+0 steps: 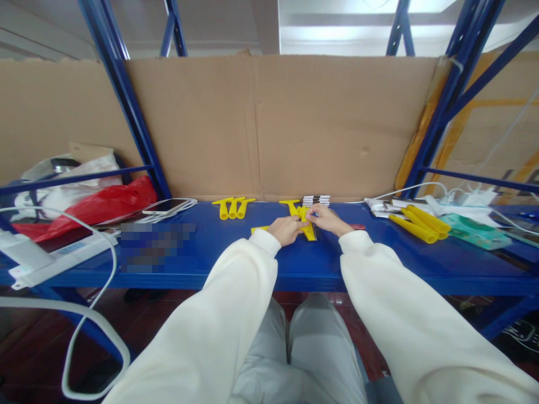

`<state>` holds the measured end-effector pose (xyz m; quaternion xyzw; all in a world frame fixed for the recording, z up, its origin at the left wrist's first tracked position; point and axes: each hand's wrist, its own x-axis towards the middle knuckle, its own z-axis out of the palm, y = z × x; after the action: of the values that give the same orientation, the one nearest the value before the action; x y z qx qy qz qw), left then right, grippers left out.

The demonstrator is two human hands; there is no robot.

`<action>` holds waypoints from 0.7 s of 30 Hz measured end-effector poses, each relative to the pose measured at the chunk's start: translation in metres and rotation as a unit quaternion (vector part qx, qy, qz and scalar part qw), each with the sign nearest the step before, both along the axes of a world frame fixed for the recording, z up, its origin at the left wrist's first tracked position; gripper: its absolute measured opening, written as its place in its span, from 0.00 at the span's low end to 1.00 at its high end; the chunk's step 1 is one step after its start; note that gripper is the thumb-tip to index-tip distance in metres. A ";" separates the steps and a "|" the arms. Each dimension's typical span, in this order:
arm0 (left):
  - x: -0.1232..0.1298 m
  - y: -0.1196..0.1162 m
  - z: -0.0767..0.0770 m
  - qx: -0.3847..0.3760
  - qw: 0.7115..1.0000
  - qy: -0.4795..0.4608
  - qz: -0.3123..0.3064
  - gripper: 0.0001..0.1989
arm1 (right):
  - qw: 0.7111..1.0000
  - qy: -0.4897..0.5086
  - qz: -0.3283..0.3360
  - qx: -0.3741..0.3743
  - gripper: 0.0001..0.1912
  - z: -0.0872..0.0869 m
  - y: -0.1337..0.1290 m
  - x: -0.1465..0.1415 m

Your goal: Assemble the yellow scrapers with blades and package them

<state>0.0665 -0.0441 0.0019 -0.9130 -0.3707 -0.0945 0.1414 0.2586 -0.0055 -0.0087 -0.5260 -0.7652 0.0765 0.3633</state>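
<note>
At the middle of the blue shelf, my left hand (287, 230) is closed around a yellow plastic tool with a wide flat end (310, 232), its fingers partly hidden. My right hand (329, 220) meets it from the right, thumb and fingers pinched together over the yellow plastic; whatever is between the fingertips is too small to make out. Just behind the hands lies another yellow T-shaped tool (289, 203). A small stack of white and black pieces (315, 200) sits behind my right hand, and a thin red item (357, 227) lies to its right.
Three yellow T-shaped tools (232, 209) with hollow handles lie at the back left. Several yellow tubes (421, 223) rest by a green packet (475, 230) at right. A power strip (63, 258), cables and a red bag (96, 207) occupy the left. Cardboard (261, 123) walls the back.
</note>
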 end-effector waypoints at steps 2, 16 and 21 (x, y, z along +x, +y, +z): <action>0.000 0.001 0.000 0.002 1.000 0.001 -0.004 0.20 | 1.000 -0.002 -0.004 0.000 0.05 0.001 -0.002 -0.002; 0.001 -0.001 0.000 0.005 1.000 0.014 -0.006 0.20 | 0.996 -0.078 -0.006 0.032 0.06 -0.001 -0.002 -0.001; 0.001 -0.001 0.000 0.009 1.000 0.020 -0.006 0.20 | 0.992 -0.121 -0.008 0.042 0.08 0.004 -0.012 -0.004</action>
<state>0.0678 -0.0455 0.0023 -0.9154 -0.3620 -0.0809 0.1565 0.2544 -0.0176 -0.0043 -0.5216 -0.8019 -0.0225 0.2906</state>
